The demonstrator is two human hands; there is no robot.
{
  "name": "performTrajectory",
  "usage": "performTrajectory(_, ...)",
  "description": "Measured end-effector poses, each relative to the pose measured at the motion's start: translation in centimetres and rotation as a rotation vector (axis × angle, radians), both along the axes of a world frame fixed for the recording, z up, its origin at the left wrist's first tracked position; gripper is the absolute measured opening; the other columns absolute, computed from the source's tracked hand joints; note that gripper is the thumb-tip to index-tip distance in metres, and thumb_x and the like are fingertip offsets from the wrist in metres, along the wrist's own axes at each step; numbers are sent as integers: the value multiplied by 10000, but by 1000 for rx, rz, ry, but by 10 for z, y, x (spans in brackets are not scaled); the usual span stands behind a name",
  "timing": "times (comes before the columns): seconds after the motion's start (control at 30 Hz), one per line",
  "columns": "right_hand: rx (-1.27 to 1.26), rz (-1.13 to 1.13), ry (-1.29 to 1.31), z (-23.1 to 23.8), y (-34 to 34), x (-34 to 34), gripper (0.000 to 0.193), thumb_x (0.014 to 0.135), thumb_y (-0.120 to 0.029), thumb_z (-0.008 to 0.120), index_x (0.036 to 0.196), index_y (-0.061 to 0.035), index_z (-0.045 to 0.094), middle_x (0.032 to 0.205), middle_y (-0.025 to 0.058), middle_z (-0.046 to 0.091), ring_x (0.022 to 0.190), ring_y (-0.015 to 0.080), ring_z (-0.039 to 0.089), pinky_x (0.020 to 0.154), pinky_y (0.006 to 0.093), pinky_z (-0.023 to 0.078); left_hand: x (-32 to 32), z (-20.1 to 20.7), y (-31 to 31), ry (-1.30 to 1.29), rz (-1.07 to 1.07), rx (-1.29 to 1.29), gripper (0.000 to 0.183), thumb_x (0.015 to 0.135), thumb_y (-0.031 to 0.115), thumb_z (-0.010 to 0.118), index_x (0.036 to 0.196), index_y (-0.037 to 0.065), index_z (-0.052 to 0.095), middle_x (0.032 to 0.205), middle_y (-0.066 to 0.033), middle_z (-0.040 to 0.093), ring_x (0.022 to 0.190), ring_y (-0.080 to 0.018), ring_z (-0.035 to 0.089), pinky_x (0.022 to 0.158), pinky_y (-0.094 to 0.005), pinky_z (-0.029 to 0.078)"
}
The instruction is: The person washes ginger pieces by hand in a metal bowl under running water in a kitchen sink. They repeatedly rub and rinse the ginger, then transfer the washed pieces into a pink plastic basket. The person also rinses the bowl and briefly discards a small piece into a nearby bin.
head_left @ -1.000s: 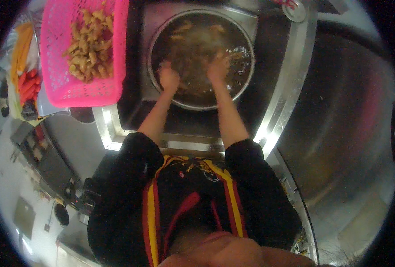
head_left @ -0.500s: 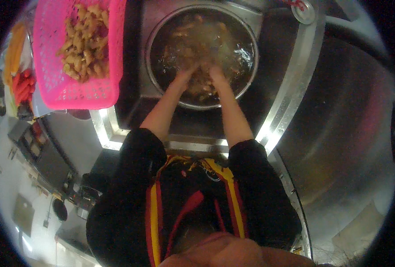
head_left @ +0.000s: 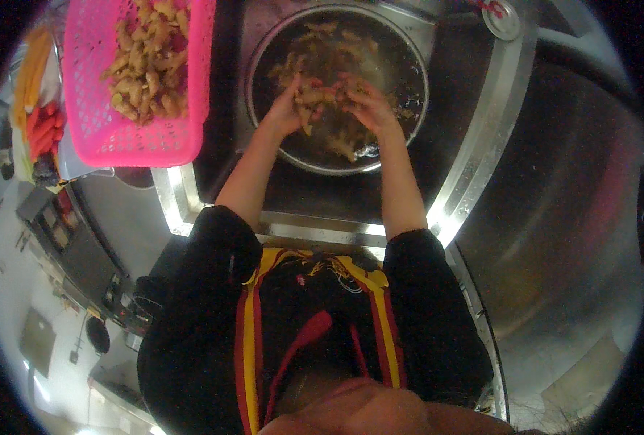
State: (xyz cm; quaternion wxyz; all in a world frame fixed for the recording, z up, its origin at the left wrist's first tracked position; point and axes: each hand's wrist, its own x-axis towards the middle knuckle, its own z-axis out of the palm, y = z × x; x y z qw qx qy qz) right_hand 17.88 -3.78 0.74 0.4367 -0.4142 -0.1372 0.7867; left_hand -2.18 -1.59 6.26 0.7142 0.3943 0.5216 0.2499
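A round metal basin [head_left: 336, 172] of murky water stands in the sink, with knobbly pieces of ginger [head_left: 342, 145] in it. Both my hands are over the basin. My left hand [head_left: 285, 111] curls its fingers round ginger pieces [head_left: 317, 96] on the basin's left side. Opposite it, my right hand [head_left: 371, 107] is closed on more ginger; some of its fingertips are hidden behind the pieces. Between the hands the ginger clusters nearly meet.
A pink perforated plastic basket [head_left: 148, 156] holding more ginger [head_left: 148, 65] sits left of the basin. Beyond it lie red [head_left: 44, 130] and orange items. The sink's metal rim [head_left: 474, 145] runs along the right and near sides. A round metal lid-like disc [head_left: 501, 19] is at the upper right.
My hands, low in the water before, have risen and moved apart, now gripping ginger. The view has shifted slightly, so basket and basin appear a little further right.
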Motion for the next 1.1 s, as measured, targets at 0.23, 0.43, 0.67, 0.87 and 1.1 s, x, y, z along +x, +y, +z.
performTrajectory(0.23, -352, 19, -731, -39, -22, 23, 369, 840, -224, 573, 1163, -62, 497, 912, 108, 623, 746, 182, 578, 640, 266, 436, -3, -38, 3, -616, 266, -491, 264, 870, 291, 547, 1062, 110, 529, 1073, -93, 584, 891, -245, 564, 717, -387, 477)
performTrajectory(0.43, 278, 304, -1004, -77, -27, 3, 325, 836, -236, 571, 1109, -66, 521, 944, 124, 605, 821, 236, 563, 721, 326, 443, 1, -52, 0, -268, 384, -548, 253, 856, 310, 583, 1012, 116, 542, 783, -10, 554, 679, -139, 525, 552, -296, 436)
performTrajectory(0.67, -195, -69, -139, -6, -4, -17, 270, 826, -203, 632, 1028, -57, 528, 810, 54, 605, 591, 124, 541, 499, 241, 436, 17, -11, 10, -174, 220, -383, 256, 862, 355, 572, 948, 114, 556, 685, 8, 522, 516, -82, 414, 423, -220, 313)
performTrajectory(0.87, 22, 119, -848, 4, 4, -27, 331, 802, -307, 651, 989, -44, 579, 770, 40, 619, 654, 130, 577, 568, 264, 458, 21, -12, 12, -85, 137, -283, 237, 851, 317, 589, 942, 99, 578, 758, 0, 562, 585, -97, 482, 473, -229, 356)
performTrajectory(1.1, 76, 292, -1645, -33, -21, -4, 383, 819, -360, 595, 1032, -44, 558, 738, 74, 623, 643, 179, 580, 592, 311, 457, 16, -43, 0, -47, 287, -303, 248, 835, 247, 602, 995, 59, 582, 785, -31, 594, 562, -118, 495, 462, -250, 381)
